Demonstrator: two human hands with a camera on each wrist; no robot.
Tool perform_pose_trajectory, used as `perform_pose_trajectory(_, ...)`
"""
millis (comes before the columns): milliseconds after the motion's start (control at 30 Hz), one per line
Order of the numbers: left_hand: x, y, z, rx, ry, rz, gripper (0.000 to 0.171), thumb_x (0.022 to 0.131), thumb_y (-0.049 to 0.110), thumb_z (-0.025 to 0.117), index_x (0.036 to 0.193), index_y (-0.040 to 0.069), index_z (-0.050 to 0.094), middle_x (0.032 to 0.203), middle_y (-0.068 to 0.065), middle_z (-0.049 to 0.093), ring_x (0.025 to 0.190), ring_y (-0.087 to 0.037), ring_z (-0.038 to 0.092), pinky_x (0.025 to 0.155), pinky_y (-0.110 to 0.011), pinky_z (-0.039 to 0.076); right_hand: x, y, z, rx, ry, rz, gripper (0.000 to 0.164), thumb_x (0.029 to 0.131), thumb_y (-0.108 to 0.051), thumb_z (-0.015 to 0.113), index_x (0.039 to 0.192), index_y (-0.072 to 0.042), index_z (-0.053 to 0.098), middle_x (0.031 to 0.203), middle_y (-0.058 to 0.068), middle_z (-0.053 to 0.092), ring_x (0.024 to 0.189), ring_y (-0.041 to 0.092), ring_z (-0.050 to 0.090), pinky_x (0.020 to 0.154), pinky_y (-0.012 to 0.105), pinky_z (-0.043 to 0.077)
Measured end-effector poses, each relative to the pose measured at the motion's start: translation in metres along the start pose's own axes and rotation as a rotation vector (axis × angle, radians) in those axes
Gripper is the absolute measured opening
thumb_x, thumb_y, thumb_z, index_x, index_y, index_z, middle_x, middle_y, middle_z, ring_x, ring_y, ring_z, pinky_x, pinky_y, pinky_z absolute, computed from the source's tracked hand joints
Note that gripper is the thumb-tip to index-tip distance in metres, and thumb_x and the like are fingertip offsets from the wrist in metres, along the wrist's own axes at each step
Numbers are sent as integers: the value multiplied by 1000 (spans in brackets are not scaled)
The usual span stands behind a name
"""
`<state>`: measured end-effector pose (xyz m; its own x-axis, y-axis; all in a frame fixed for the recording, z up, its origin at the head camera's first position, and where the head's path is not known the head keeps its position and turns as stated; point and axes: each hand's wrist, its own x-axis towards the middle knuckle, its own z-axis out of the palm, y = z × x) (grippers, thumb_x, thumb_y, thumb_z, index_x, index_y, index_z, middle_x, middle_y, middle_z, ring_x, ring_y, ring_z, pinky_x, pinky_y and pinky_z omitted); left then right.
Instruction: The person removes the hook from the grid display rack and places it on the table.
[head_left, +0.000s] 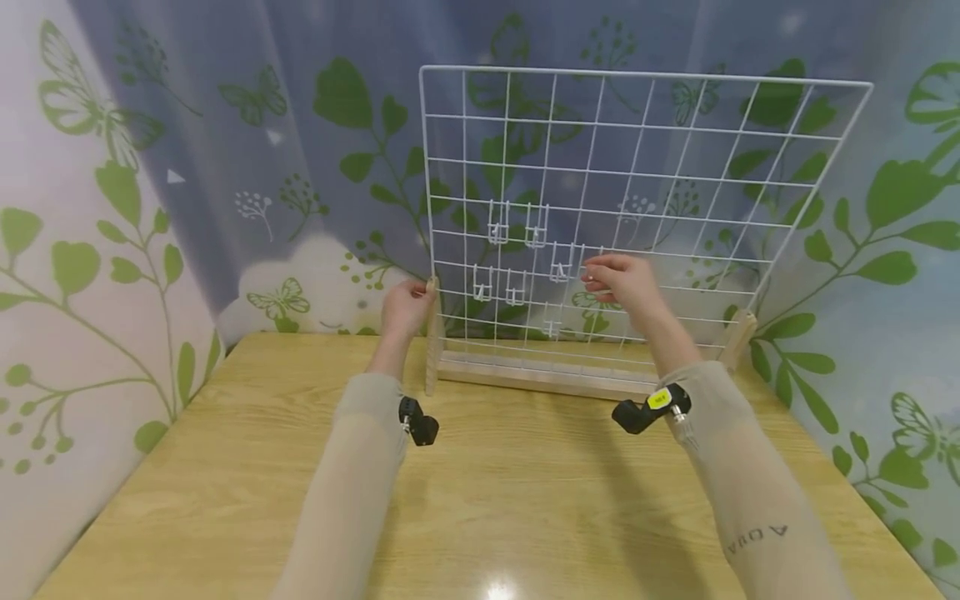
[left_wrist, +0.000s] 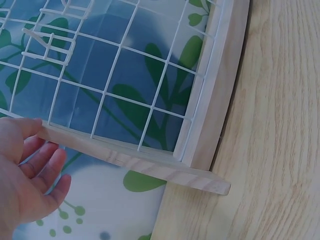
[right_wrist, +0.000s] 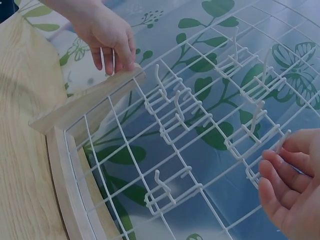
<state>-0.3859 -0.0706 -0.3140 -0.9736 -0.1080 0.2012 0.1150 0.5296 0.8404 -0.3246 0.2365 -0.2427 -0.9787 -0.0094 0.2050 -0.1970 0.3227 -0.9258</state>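
Note:
A white wire grid panel (head_left: 647, 77) stands upright in a wooden base, with several white wire hooks (head_left: 536, 227) hung on its left half. At the panel's left side, my left hand (head_left: 403, 310) pinches the top end of the wooden side post (left_wrist: 145, 167) between thumb and fingers. My right hand (head_left: 628, 287) is at the middle of the grid. Its thumb and fingertips pinch another white wire hook (right_wrist: 283, 141) against the wires, the fingers covering part of it. In the right wrist view, a lone hook (right_wrist: 164, 192) hangs lower down than the others.
The wooden base bar (head_left: 543, 379) runs along the panel's bottom, with a second side post (head_left: 738, 337) at the right. Everything stands on a wood-grain table (head_left: 495, 500). Behind hangs a leaf-patterned curtain (head_left: 322, 208). Each wrist wears a black camera (head_left: 636, 414).

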Motion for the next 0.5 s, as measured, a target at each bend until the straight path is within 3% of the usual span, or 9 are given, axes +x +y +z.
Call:
perform_pose_trajectory(167, 0, -1, 0, 6, 8, 6, 29, 91, 24, 56, 107, 0, 61, 105, -17, 60, 94, -31, 55, 81, -41, 45, 0, -1, 4, 100, 37, 39, 38, 95, -11, 51, 125, 11, 49, 79, -10, 62, 71, 3, 59, 70, 19, 50)
perform_pose_trajectory(500, 0, -3, 1, 11, 9, 8, 29, 92, 24, 55, 107, 1, 62, 105, -17, 61, 93, -30, 56, 81, -40, 45, -1, -8, 2, 311, 79, 76, 36, 92, -4, 55, 122, 14, 49, 73, -3, 65, 64, 6, 60, 57, 17, 49)
